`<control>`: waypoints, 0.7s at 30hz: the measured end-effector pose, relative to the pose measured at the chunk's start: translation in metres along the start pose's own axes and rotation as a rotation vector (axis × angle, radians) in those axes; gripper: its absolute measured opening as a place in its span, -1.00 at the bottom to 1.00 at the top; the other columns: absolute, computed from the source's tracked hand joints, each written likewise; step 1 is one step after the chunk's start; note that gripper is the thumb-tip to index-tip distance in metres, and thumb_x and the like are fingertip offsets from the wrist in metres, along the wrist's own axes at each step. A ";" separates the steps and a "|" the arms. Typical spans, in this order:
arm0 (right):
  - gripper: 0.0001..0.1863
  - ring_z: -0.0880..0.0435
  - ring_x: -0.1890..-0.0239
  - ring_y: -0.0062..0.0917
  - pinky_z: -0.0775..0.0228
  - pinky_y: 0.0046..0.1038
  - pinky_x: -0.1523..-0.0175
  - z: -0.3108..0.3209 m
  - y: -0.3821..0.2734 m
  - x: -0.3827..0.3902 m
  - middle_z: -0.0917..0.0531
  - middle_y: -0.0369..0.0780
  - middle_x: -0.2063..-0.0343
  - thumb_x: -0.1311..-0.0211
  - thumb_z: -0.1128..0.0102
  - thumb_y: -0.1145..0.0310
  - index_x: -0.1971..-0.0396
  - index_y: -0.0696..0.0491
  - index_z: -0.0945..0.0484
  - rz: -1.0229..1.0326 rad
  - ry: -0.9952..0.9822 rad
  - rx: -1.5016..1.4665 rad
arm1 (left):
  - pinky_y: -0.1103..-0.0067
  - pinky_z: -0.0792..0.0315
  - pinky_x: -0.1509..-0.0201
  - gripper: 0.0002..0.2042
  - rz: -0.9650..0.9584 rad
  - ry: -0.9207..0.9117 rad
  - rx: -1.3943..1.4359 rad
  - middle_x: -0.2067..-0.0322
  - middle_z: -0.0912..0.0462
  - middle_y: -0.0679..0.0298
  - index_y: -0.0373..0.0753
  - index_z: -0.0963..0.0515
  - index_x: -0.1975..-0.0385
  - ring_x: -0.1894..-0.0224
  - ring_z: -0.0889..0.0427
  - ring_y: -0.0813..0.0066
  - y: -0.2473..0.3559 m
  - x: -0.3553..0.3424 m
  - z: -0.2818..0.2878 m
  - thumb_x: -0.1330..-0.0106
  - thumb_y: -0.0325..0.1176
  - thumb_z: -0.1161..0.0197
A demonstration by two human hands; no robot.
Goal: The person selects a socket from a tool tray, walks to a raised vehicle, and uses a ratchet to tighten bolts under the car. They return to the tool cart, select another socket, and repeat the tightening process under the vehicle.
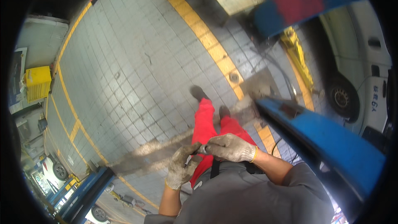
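Observation:
My left hand and my right hand, both in soiled light work gloves, meet in front of my waist. Between their fingertips is a small shiny metal part, its ends covered by the gloves, so its exact kind does not show. The left fingers are curled against its darker left end. From the other side, the right fingers close on it, with the back of that glove turned up. Below the hands are my red trousers, legs apart in a stride on the tiled floor.
On the right stand a blue lift post and a white vehicle with a dark wheel. A yellow jack-like stand is near it. Yellow lines cross the grey tiles. At far left is a yellow cabinet.

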State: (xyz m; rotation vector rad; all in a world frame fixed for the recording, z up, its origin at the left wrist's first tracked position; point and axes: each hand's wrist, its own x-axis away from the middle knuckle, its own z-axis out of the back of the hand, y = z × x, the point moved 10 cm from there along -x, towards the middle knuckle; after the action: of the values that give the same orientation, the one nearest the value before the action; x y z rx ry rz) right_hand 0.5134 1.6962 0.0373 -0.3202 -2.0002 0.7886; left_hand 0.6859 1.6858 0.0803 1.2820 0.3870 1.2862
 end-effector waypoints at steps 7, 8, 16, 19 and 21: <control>-0.33 -0.77 0.15 -0.17 -0.53 -0.18 -0.03 0.059 -0.204 -0.119 -0.74 0.03 0.31 -0.68 -0.03 -0.24 0.15 0.15 -0.73 0.070 -0.043 0.385 | 0.28 -0.68 -0.05 -0.67 -0.098 0.024 -0.164 0.07 -0.83 0.05 -0.27 -0.73 -0.14 0.06 -0.82 0.05 0.042 -0.181 0.124 -0.39 -0.45 -0.46; -0.34 -0.76 0.18 -0.18 -0.53 -0.19 0.00 0.066 -0.233 -0.135 -0.73 0.01 0.33 -0.68 -0.03 -0.23 0.14 0.15 -0.73 0.113 -0.021 0.370 | 0.28 -0.68 -0.04 -0.67 -0.087 0.018 -0.188 0.07 -0.83 0.05 -0.27 -0.73 -0.13 0.06 -0.82 0.04 0.052 -0.208 0.147 -0.38 -0.45 -0.45; -0.53 -0.60 0.45 -0.47 -0.49 -0.28 0.26 0.121 -0.453 -0.231 -0.60 -0.24 0.50 -0.75 0.04 0.03 0.12 0.13 -0.66 0.778 0.178 0.396 | 0.41 -0.69 -0.10 -0.72 -0.039 -0.140 -0.127 0.12 -0.87 0.15 -0.33 -0.76 -0.03 0.05 -0.83 0.37 0.156 -0.400 0.308 -0.40 -0.40 -0.56; -0.52 -0.60 0.46 -0.48 -0.48 -0.28 0.27 0.144 -0.476 -0.299 -0.61 -0.24 0.51 -0.72 0.03 0.00 0.09 0.12 -0.68 0.353 -0.071 0.103 | 0.41 -0.70 -0.12 -0.72 -0.147 -0.172 -0.226 0.14 -0.88 0.14 -0.33 -0.76 -0.05 0.04 -0.84 0.36 0.184 -0.471 0.354 -0.39 -0.45 -0.55; -0.49 -0.63 0.44 -0.46 -0.49 -0.26 0.26 0.172 -0.526 -0.336 -0.64 -0.22 0.51 -0.70 0.01 -0.03 0.06 0.13 -0.70 0.372 0.002 0.186 | 0.41 -0.70 -0.13 -0.72 -0.152 -0.172 -0.237 0.13 -0.88 0.14 -0.33 -0.75 -0.06 0.03 -0.85 0.36 0.190 -0.526 0.383 -0.39 -0.46 -0.54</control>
State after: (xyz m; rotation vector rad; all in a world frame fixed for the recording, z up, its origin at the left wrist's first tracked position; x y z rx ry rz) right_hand 0.5927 1.0557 0.0876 -0.5927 -1.8719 1.1970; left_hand 0.7328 1.0135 0.1508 1.1290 0.1987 1.0508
